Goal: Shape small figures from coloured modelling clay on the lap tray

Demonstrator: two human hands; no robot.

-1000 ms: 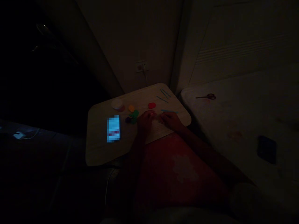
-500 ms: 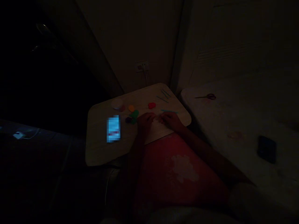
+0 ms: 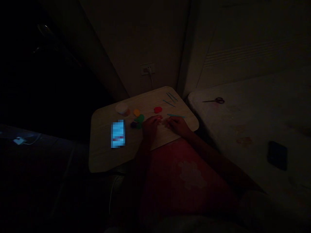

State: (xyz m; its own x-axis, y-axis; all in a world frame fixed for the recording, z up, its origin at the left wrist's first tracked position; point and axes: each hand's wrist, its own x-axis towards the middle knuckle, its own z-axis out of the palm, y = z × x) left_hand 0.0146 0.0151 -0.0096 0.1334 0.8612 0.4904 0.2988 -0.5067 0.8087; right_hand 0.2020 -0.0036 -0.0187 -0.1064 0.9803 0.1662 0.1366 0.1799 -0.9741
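In the dim head view both hands work over a small wooden table [image 3: 104,158]. My left hand [image 3: 150,127] is closed, with a small bit of red modelling clay [image 3: 159,118] showing at its fingertips. Just to the right, my right hand [image 3: 178,125] has its fingers pinched together; what they hold, if anything, is too dark to make out. A red clay lump [image 3: 157,110] lies beyond the hands. Left of my left hand are a green clay lump [image 3: 140,118], an orange one [image 3: 136,112] and a dark purple one [image 3: 133,124]. A light blue stick-like tool [image 3: 176,116] lies just behind my right hand.
Several thin blue sticks [image 3: 169,103] lie at the table's far right corner. A pale tub [image 3: 121,108] and a lit, blurred phone [image 3: 118,134] are on the left. Scissors [image 3: 213,101] and a dark blue object [image 3: 277,155] rest on the pale surface at right.
The fingers of my left hand shift slightly; the red bit, visible at first, is hidden half a second ago and shows again now. My right hand stays nearly in place.
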